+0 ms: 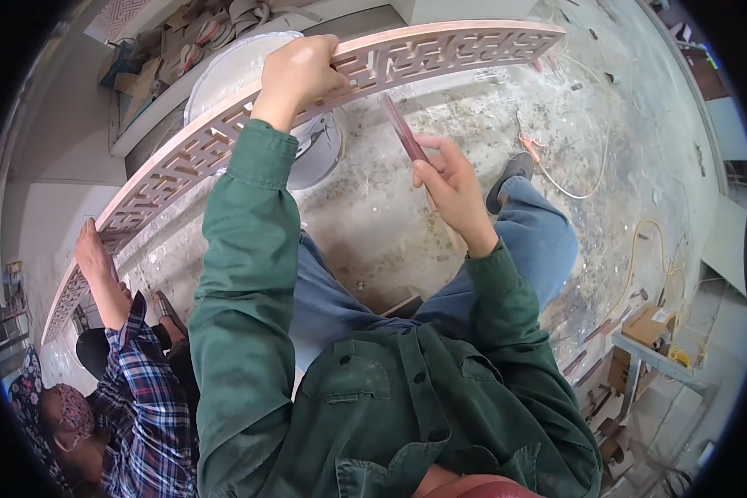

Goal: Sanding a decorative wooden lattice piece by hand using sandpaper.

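A long wooden fretwork panel (448,51) with a cut-out geometric pattern spans from the upper right to the lower left. My left hand (301,70) is closed over its upper edge near the middle, fingers wrapped round the wood. My right hand (455,184) pinches a thin, flat reddish-brown stick (403,129) between thumb and fingers. The stick points up toward the panel's lower edge, with a small gap between them. Farther left, a co-worker's hand (95,251) rests on the same panel.
Behind the panel stands a round white bucket (319,162). An orange-handled air gun (529,148) with a pale hose lies on the stained floor (373,216). The co-worker in a plaid shirt (153,390) sits at the lower left. A small bench (660,357) holds a cardboard box (647,326).
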Demonstrator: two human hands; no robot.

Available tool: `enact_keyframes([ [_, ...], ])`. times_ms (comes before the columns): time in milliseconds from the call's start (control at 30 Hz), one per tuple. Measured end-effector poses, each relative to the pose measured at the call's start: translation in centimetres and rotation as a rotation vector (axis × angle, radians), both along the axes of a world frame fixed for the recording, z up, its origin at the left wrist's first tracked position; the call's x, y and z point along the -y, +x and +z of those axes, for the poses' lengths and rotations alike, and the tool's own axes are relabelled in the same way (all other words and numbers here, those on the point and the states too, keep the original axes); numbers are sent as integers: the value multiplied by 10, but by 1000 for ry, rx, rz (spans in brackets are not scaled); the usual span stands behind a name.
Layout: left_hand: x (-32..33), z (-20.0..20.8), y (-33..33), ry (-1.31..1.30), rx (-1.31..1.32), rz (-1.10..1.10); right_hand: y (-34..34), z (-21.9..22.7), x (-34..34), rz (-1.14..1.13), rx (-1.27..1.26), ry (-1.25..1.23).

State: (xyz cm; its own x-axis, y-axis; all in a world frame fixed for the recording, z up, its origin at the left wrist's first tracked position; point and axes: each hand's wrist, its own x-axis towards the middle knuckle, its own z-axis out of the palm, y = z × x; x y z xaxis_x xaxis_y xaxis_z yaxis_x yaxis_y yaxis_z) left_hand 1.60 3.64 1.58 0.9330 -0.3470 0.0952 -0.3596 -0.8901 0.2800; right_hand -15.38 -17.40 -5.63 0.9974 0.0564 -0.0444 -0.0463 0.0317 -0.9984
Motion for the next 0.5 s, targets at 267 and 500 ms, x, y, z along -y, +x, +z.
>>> enact_keyframes([
  [267, 0, 4, -6, 3, -29, 32, 27, 0, -25, -7, 51, 205],
  [500, 1, 4, -5, 76, 39, 22, 33, -17, -64, -73, 82, 303],
])
